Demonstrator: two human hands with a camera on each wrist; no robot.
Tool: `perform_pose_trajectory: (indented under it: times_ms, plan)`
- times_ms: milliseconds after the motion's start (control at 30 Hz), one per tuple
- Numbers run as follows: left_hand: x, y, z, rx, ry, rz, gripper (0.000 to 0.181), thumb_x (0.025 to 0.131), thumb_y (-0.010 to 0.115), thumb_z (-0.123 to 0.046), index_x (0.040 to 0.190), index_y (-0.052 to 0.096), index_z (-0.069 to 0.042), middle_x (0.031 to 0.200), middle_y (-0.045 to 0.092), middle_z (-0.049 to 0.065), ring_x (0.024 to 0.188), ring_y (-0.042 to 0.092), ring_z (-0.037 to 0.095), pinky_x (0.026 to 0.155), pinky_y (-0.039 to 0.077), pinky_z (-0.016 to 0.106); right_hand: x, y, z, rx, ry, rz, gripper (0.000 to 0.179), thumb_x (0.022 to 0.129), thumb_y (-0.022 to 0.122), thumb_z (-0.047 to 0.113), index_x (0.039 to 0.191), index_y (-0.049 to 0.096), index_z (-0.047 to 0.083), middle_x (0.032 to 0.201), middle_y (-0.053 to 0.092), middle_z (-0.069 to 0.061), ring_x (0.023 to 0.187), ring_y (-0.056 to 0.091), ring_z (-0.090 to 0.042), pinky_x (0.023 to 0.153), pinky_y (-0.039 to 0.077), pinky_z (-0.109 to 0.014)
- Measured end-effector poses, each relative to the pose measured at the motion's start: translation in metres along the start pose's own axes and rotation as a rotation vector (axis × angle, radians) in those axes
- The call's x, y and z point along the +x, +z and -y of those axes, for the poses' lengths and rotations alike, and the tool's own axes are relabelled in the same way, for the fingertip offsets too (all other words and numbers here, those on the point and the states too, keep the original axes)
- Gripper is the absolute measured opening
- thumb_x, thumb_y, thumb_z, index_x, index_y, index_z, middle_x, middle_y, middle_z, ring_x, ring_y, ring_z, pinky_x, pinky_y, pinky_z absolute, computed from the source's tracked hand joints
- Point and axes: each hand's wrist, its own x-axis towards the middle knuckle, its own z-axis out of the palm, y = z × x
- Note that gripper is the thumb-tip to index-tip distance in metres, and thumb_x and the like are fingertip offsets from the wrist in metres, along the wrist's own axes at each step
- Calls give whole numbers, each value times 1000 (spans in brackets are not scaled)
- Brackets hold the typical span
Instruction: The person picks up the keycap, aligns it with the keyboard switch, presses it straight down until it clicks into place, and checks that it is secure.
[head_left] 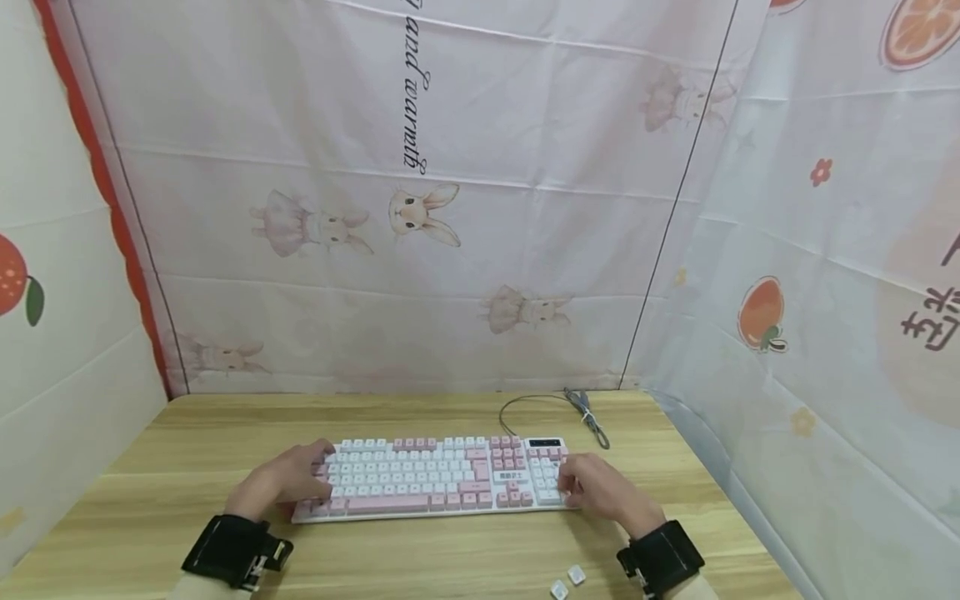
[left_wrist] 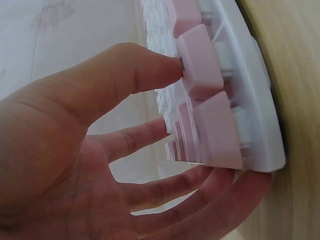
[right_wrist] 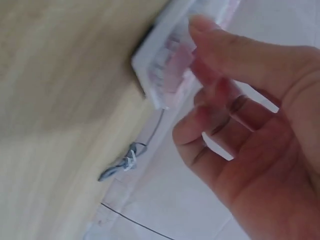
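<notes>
A white and pink keyboard (head_left: 420, 479) lies on the table. My left hand (head_left: 288, 477) grips its left end. In the left wrist view, the thumb (left_wrist: 162, 70) presses against a pink key (left_wrist: 200, 62) near the front corner, and the other fingers curl along the side edge. Over the number pad at the keyboard's right end is my right hand (head_left: 600, 492). Its fingers bend loosely, with the thumb (right_wrist: 215, 42) close over the keys. Nothing held shows between thumb and fingers, though the fingertips are blurred. One pink key (right_wrist: 177, 70) stands beside these fingers.
Two loose white keycaps, one keycap (head_left: 576, 575) and another keycap (head_left: 558, 590), lie on the wooden table (head_left: 420, 562) near its front. Behind the keyboard sits a tied grey cable (head_left: 587, 415). Printed cloth (head_left: 450, 333) surrounds the table at the back and sides.
</notes>
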Motion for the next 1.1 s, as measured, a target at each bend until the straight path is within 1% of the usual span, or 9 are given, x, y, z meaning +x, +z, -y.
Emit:
perform_pose_trajectory:
  times_ms: [100, 233, 300, 433, 600, 800, 933, 1100]
  plan:
    - [1, -2, -1, 6, -6, -2, 70, 83, 77, -19, 144, 49, -2, 145, 52, 33, 109, 56, 35, 82, 52, 46, -1, -6, 5, -7, 2, -1, 18, 76, 82, -3, 87, 75, 8, 83, 70, -1, 73, 58, -8, 66, 47, -22]
    - [1, -3, 0, 23, 4, -8, 69, 83, 77, -21, 143, 49, -1, 143, 54, 32, 109, 55, 34, 89, 50, 52, -1, -13, 10, 30, 9, 30, 16, 76, 83, -1, 89, 75, 7, 86, 72, -3, 73, 60, -9, 66, 48, -21]
    - [1, -2, 0, 27, 11, -6, 68, 84, 77, -21, 143, 49, 0, 142, 54, 33, 108, 55, 35, 88, 50, 52, -2, -15, 13, 46, 6, 49, 16, 76, 82, 0, 88, 75, 7, 85, 72, -2, 73, 61, -9, 66, 49, -21]
    - [0, -2, 0, 24, 9, -3, 68, 85, 77, -21, 143, 48, 0, 141, 54, 33, 106, 55, 35, 84, 51, 49, -4, -19, 21, 59, -5, 101, 17, 74, 85, 4, 87, 74, 8, 83, 72, -1, 73, 63, -11, 67, 50, -21]
    - [-1, -1, -1, 24, 9, -9, 68, 84, 77, -20, 143, 48, 0, 142, 54, 33, 106, 54, 35, 85, 50, 49, -9, -22, 31, 89, 20, 169, 20, 74, 88, 11, 89, 75, 8, 85, 74, -3, 74, 65, -12, 68, 49, -21]
    - [-1, 1, 0, 10, 5, -2, 69, 84, 77, -20, 143, 48, 0, 142, 54, 33, 106, 55, 35, 78, 51, 45, -13, -24, 41, 129, 34, 209, 22, 76, 87, 11, 94, 75, 6, 90, 74, -6, 76, 66, -14, 68, 50, -21]
    - [0, 1, 0, 17, -1, 2, 69, 84, 77, -20, 144, 48, -1, 142, 54, 33, 106, 55, 35, 82, 51, 47, -15, -24, 44, 153, 61, 241, 23, 79, 86, 11, 98, 75, 6, 94, 74, -6, 79, 66, -15, 70, 51, -22]
    - [0, 1, 1, 23, 2, -1, 68, 84, 77, -21, 143, 49, 0, 141, 54, 33, 106, 55, 35, 84, 51, 50, -22, -23, 46, 155, 91, 265, 24, 80, 85, 13, 102, 76, 9, 96, 74, -2, 82, 65, -11, 71, 52, -24]
